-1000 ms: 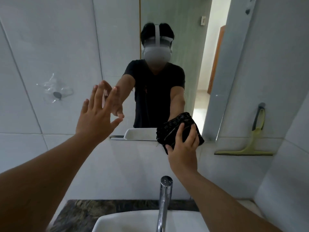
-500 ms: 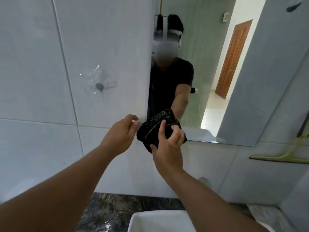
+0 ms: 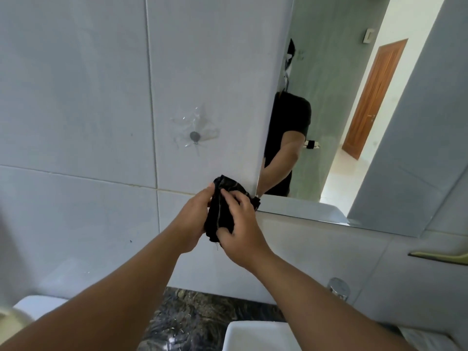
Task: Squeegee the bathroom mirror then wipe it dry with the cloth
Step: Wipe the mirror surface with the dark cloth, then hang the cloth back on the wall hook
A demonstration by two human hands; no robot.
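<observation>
Cloth [image 3: 221, 210] — one, black | left hand [image 3: 192, 219] grips it | right hand [image 3: 240, 230] grips it — both clamped

hands 2: left hand [image 3: 193, 219], right hand [image 3: 241, 231] | cloth [image 3: 222, 209] 1 | mirror [image 3: 354, 122] 1 | squeegee [image 3: 440, 257] 1 | wall hook [image 3: 195, 136] 1

Bare wall tiles [image 3: 76, 97] left of the mirror [image 3: 342, 122]; small wall hook [image 3: 194, 136] the lone obstacle.

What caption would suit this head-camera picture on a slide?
Both hands, left and right, hold a black cloth against the wall tile by the mirror's lower left corner.
</observation>
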